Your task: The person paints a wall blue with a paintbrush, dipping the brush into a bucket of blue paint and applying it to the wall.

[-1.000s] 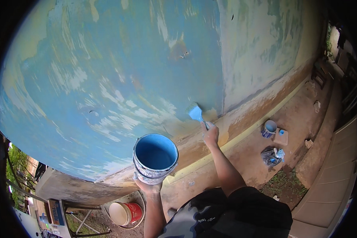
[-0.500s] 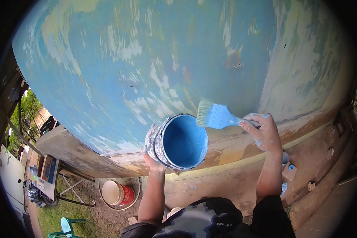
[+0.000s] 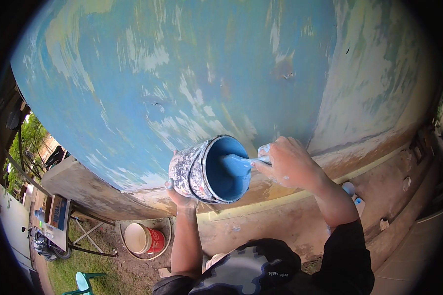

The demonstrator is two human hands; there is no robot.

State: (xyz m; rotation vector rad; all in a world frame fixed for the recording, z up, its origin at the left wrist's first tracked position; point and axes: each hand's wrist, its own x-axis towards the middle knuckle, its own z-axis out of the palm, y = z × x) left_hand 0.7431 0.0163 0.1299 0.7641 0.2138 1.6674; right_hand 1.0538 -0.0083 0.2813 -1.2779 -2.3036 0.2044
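Note:
My left hand (image 3: 181,196) grips a paint-spattered bucket (image 3: 188,169) around its lower side, tilting its mouth toward the right. Blue paint coats the inside of the bucket. A wide paintbrush (image 3: 240,164) is in my right hand (image 3: 286,161), its handle pinched between closed fingers. The brush head reaches into the bucket's mouth, and its bristles are hidden or merge with the blue inside. Both hands are in front of a wall (image 3: 241,59) covered in patchy light-blue paint, with pale streaks showing through and a bare pale part on the right.
Down to the left, a white and red bucket (image 3: 143,238) stands on the ground within a hoop. Left of it are a table (image 3: 59,231), a green plastic chair (image 3: 83,282) and a parked motorbike (image 3: 43,246). A ledge (image 3: 300,201) runs along the wall's foot.
My right hand has brought the paintbrush from beside the rim into the bucket. The bucket has shifted slightly left and tipped more toward the right.

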